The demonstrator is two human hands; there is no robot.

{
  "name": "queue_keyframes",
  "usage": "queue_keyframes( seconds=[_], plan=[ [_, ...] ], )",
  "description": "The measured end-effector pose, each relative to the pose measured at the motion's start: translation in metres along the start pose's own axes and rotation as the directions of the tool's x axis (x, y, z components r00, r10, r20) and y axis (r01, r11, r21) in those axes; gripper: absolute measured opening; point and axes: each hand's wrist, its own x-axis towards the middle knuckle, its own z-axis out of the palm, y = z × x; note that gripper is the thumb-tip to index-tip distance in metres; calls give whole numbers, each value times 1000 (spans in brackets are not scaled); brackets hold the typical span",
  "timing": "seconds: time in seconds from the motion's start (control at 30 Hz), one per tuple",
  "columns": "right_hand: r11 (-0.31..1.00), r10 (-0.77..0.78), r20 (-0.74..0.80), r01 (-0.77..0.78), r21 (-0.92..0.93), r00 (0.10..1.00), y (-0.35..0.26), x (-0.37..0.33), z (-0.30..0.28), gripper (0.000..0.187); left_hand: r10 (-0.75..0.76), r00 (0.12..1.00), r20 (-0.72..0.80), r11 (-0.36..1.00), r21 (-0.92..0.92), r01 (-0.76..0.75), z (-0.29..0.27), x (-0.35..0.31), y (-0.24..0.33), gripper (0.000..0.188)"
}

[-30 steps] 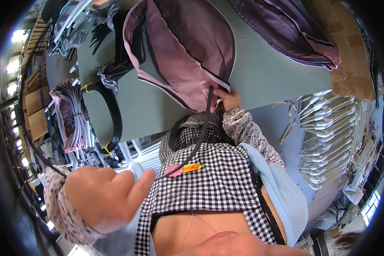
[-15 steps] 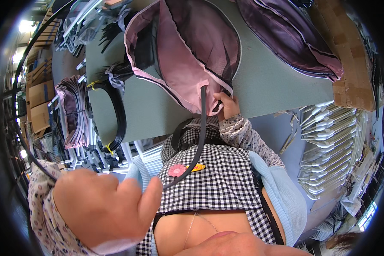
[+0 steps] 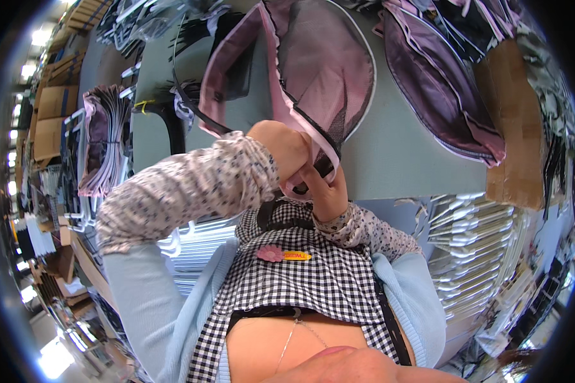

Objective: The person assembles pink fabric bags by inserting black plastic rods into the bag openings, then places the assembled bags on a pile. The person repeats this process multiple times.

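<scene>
A pink fabric bag piece (image 3: 329, 51) with dark mesh and pale piped edges lies spread on the grey-green table (image 3: 415, 175). At its near corner my two hands meet. My left hand (image 3: 280, 148) is closed on the pink edge there, its fingertips mostly hidden behind the hand. Just to the right and nearer me, my right hand (image 3: 329, 191) pinches the same corner between thumb and fingers. A long thin dark strip (image 3: 211, 123) curves out on the left, beside the fabric; where it runs under my left hand is hidden.
Another pink and dark bag piece (image 3: 441, 89) lies at the right, beside a brown cardboard sheet (image 3: 517, 134). A tied bundle of black strips (image 3: 172, 131) rests at the table's left. A stack of pink-edged panels (image 3: 102, 140) hangs further left; white rods (image 3: 473, 249) are at the right.
My left hand has moved from the lower left, where it held the dark strip stretched toward me, up to the bag piece's corner. The strip now curves away left. My right hand stays at the corner.
</scene>
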Motion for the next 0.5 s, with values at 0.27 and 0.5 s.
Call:
queue_keyframes(
  seconds=[0.27,0.5],
  plan=[
    [274,-344,616,703,-656,709,-92,42,-23,54,-168,966,-196,-246,-941,-234,87,-30,-29,37],
    [-115,-663,592,719,-686,458,-112,124,-26,33,-141,792,-594,301,-788,-538,25,-87,-61,37]
  ],
)
